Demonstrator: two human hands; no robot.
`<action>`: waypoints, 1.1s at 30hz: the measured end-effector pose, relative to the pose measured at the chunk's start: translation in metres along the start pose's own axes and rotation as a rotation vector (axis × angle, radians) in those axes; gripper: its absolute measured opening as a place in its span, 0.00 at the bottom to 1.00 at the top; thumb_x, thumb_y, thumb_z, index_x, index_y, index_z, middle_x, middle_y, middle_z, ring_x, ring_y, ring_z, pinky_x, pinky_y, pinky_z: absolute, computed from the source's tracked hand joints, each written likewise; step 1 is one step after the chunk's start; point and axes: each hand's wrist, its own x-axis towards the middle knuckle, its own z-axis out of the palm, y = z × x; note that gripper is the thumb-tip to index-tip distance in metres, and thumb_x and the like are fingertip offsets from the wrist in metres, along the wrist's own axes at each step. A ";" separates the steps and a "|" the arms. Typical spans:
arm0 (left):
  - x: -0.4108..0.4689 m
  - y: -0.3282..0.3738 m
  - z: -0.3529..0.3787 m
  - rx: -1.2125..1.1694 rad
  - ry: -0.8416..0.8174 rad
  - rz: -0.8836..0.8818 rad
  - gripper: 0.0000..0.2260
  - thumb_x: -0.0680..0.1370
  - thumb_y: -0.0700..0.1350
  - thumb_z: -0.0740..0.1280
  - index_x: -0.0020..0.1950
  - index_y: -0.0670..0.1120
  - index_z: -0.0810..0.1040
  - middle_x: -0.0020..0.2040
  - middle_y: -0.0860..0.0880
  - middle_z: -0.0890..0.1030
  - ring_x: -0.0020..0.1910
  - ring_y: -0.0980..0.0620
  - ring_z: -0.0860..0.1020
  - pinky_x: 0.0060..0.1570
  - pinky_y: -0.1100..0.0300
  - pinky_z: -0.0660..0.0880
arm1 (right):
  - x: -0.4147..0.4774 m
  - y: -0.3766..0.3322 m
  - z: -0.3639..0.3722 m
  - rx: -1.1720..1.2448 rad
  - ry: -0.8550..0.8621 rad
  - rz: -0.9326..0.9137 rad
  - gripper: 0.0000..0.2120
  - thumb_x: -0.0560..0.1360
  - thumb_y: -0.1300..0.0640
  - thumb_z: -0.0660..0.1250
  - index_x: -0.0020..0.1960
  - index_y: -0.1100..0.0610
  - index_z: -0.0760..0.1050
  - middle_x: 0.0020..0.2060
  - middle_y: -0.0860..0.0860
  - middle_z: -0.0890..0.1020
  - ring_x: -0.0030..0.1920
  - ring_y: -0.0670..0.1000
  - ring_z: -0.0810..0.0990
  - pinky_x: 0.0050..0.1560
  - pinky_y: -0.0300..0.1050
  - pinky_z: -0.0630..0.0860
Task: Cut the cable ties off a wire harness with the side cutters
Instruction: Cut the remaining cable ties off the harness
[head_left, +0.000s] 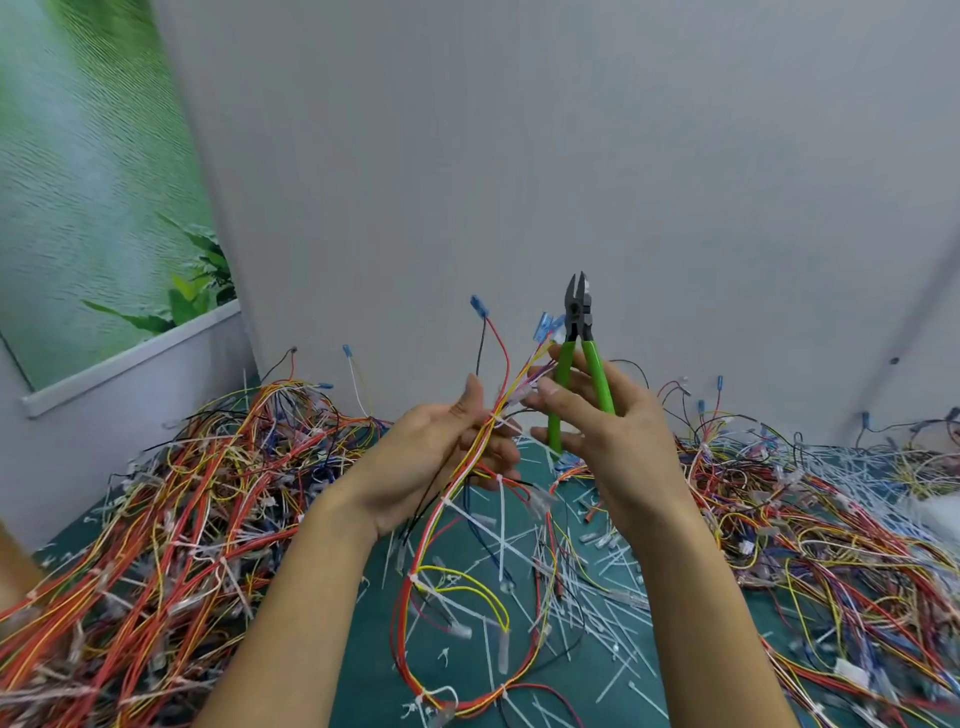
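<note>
Closest to me, the lower part of the wire harness (480, 441) hangs down in a big loop of red, orange and yellow wires, and it lies on the green mat (363, 649) between the person's two forearms. White cable ties (415, 578) are still around the bundle at several places along this loop. Around it the mat is covered with many short white cut pieces of ties (587, 577). A thick pile of other wires (156, 519) lies on the left side and another pile (810, 525) on the right side. A little farther, the left hand (441, 457) is raised above the mat with the palm up and its fingers curled round the upper part of the harness, the thumb standing straight up. Just beside it, the right hand (613, 431) grips the green handles of the side cutters (579, 358), and its fingertips reach to the harness near a white tie. The cutters stand upright and the black jaws point up, almost closed. Some wire ends with blue terminals (479, 305) rise above both hands. Behind all stands a plain grey wall (519, 156), and at the far left hangs a poster (93, 182) with green leaves
</note>
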 end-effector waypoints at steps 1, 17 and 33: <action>-0.001 0.001 -0.001 -0.069 -0.044 -0.034 0.28 0.77 0.64 0.60 0.55 0.40 0.82 0.47 0.40 0.84 0.46 0.44 0.84 0.52 0.50 0.81 | 0.000 0.000 -0.001 -0.016 0.006 -0.009 0.13 0.73 0.55 0.77 0.56 0.47 0.84 0.52 0.51 0.87 0.54 0.54 0.87 0.50 0.50 0.85; 0.005 0.003 -0.004 -0.322 0.140 0.096 0.07 0.71 0.39 0.70 0.47 0.42 0.77 0.40 0.46 0.83 0.37 0.51 0.83 0.40 0.62 0.81 | 0.007 -0.008 -0.025 0.122 0.090 0.123 0.11 0.82 0.52 0.66 0.61 0.54 0.80 0.45 0.50 0.80 0.42 0.52 0.81 0.38 0.49 0.77; 0.009 0.004 -0.005 -0.098 0.456 0.310 0.08 0.73 0.36 0.74 0.50 0.42 0.79 0.42 0.48 0.85 0.37 0.53 0.82 0.40 0.64 0.80 | -0.006 -0.015 -0.026 0.074 -0.629 0.604 0.24 0.77 0.47 0.67 0.66 0.63 0.79 0.50 0.59 0.81 0.47 0.65 0.83 0.45 0.60 0.83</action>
